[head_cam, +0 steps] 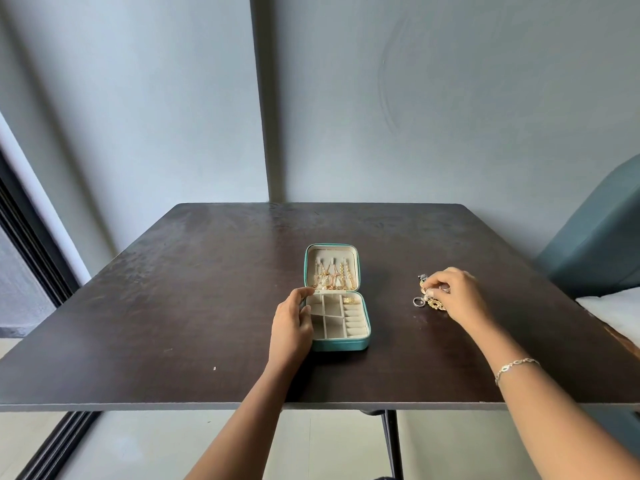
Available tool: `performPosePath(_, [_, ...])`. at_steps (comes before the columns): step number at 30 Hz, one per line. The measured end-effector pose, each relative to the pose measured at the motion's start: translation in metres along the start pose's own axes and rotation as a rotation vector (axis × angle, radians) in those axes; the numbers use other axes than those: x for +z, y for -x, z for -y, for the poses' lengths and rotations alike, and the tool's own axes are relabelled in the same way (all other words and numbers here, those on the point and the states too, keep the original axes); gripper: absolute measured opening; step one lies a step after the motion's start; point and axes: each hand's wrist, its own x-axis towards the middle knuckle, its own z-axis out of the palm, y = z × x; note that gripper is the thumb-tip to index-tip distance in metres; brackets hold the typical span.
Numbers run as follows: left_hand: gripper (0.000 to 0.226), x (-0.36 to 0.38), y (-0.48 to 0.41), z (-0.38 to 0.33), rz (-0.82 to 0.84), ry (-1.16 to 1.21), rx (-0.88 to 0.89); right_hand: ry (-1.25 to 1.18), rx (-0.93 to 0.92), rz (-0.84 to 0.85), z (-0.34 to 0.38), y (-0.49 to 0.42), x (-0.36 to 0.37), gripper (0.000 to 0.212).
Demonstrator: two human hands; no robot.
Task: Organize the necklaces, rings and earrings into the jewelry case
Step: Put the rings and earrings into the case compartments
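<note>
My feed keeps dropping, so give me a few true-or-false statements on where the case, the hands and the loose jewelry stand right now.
1. The jewelry case is closed. False: it lies open.
2. Necklaces sit in the lid. True.
3. The left hand holds the case's left side. True.
4. The right hand is inside the case. False: it pinches at the loose jewelry on the table, right of the case.
5. Every base compartment is empty. False: a gold piece sits in the far right one.
</note>
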Motion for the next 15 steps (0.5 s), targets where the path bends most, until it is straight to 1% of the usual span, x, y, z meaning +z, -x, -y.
performPosePath(3, [0.032,0.0,-0.001,0.001,0.0,-0.001,-0.004,0.07,0.041,-0.023,0.0,-0.011,-0.001,0.012])
performPosePath(9, [0.031,0.001,-0.001,0.001,-0.002,0.004,-0.007,0.234,0.126,0.026,0.007,-0.027,0.003,0.018])
performPosePath(14, [0.031,0.001,-0.001,0.002,-0.002,0.004,-0.006,0.238,0.175,0.05,0.011,-0.031,0.007,0.014])
performPosePath(15, [0.031,0.001,-0.001,0.001,-0.002,0.006,-0.007,0.238,0.181,0.054,0.011,-0.032,0.008,0.017])
